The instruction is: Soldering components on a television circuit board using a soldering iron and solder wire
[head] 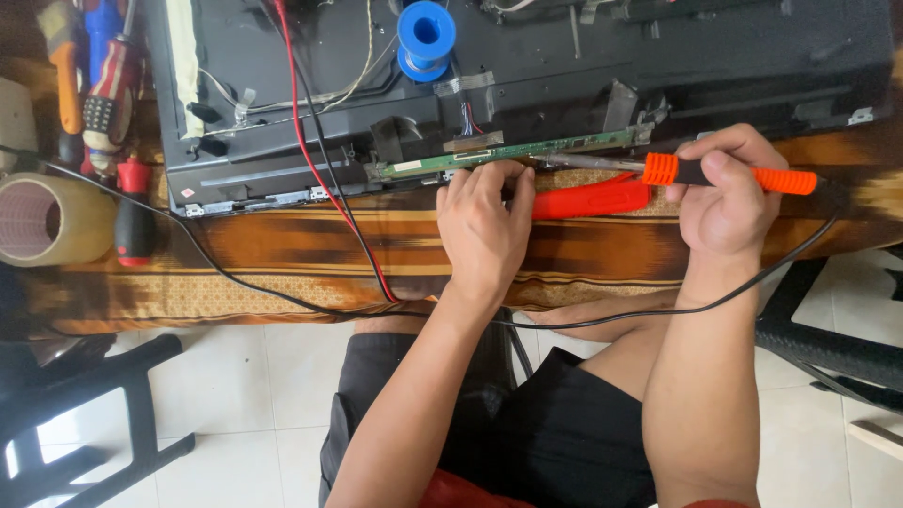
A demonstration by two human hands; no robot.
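Note:
My right hand (726, 199) grips a soldering iron (679, 170) with an orange and black handle, its metal tip pointing left onto a narrow green circuit strip (489, 153) at the near edge of a dark flat panel (527, 66). My left hand (484, 224) rests on the panel's edge, fingers pinched at the strip just left of the iron's tip. A red tool handle (593, 199) lies on the cloth between my hands, touching my left hand.
A blue solder spool (426, 36) stands on the panel. Red and black leads (324, 160) cross it and hang over the patterned brown cloth (282, 254). A tape roll (52, 218) and screwdrivers (108, 89) lie at left. Black stools (103, 414) flank my knees.

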